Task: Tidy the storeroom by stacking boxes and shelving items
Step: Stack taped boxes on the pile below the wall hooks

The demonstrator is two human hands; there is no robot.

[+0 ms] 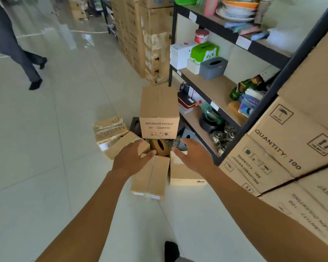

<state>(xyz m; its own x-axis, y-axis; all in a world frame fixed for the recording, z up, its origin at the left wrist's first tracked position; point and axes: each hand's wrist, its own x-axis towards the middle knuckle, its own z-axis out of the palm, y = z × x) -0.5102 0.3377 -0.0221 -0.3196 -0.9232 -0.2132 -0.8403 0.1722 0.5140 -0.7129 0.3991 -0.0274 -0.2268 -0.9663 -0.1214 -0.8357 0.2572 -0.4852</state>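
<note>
Left hand [133, 157] and right hand [194, 157] out flat, fingers loose, holding nothing. Tall box [159, 110] straight ahead, between them, just as near to both.

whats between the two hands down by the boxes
In the head view, a yellow-brown item with a dark oval slot lies between the left hand and the right hand.

1 head view, forward-down (wide-angle)

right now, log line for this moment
left hand open over long box | right hand open over right box | printed carton beyond, untouched
</note>
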